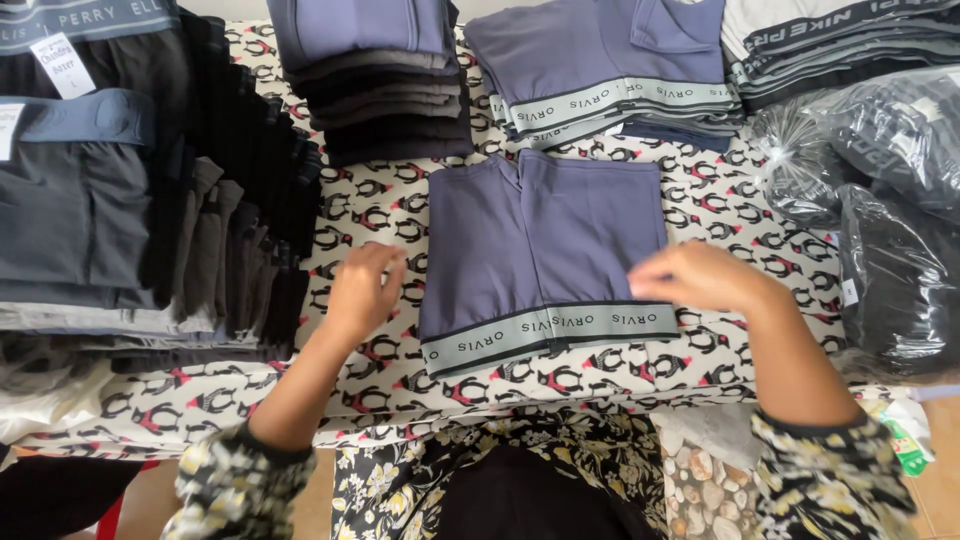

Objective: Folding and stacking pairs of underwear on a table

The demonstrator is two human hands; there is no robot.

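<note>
Dark folded stacks [120,200] stood at far left. The left hand [362,290] hovered loosely curled, gripping nothing, just left of the folded blue-grey boxer shorts [545,250] on the penguin-print cloth [380,385]. The right hand [695,275] pinched their right edge. Clear plastic bags [880,200] held dark garments at right.

Two bare hands are seen, the left hand [362,290] and the right hand [695,275], with forearms uncovered up to the pushed-back cuffs. No rings, watch or bracelets can be made out on either hand. A long-sleeved top with a dark ground and a dense print of pale yellow and white flowers is worn. The left sleeve [235,485] is gathered near the elbow at the near left; the right sleeve [830,475] is bunched likewise at the near right. The same floral cloth is seen across the lap [480,465], around a plain black patch.
</note>
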